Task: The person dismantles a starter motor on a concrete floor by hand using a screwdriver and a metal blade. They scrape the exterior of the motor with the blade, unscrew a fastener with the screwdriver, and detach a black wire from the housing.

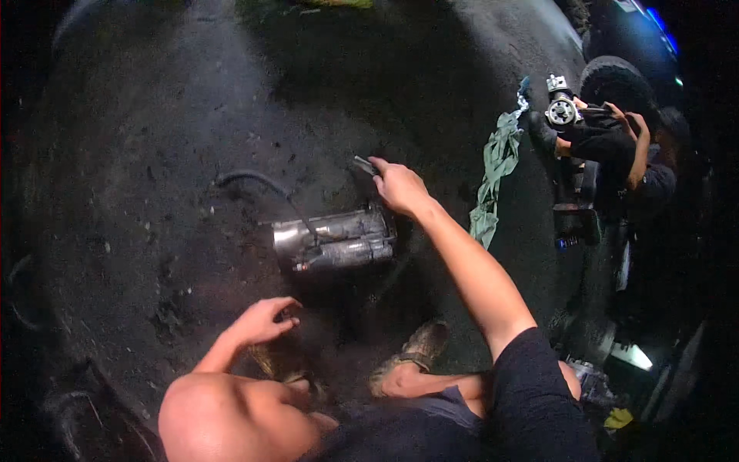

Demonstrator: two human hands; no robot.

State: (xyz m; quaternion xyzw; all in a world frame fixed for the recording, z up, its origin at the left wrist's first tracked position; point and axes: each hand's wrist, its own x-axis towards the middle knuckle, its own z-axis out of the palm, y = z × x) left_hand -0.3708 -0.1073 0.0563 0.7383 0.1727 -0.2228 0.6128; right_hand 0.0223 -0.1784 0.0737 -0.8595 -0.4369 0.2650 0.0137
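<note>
The right-hand grip [400, 186] reaches out, clutching a short metal piece [363, 164] just past a shiny cylindrical unit [331, 240] lying on the dark floor [154, 154]! A dark hose [258, 176] curves alongside. The left-hand grip [268, 319] hovers nearer, fingers loosely curled. Off right: crumpled green cloth [496, 165], and another person [654, 181] beside a silver part [562, 112].

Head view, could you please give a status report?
Right hand holding small metallic piece; left hand half open. Metal cylinder assembly on floor; dark hose reaching it.

"How's the light?"
"Dim; the floor [138, 192] is dark grey, though glare whitens the metal part [331, 237]."
"And the edges?"
"Fisheye-bent, nearly black, with a blue glow [663, 31] upper right; shadows look grainy."
</note>
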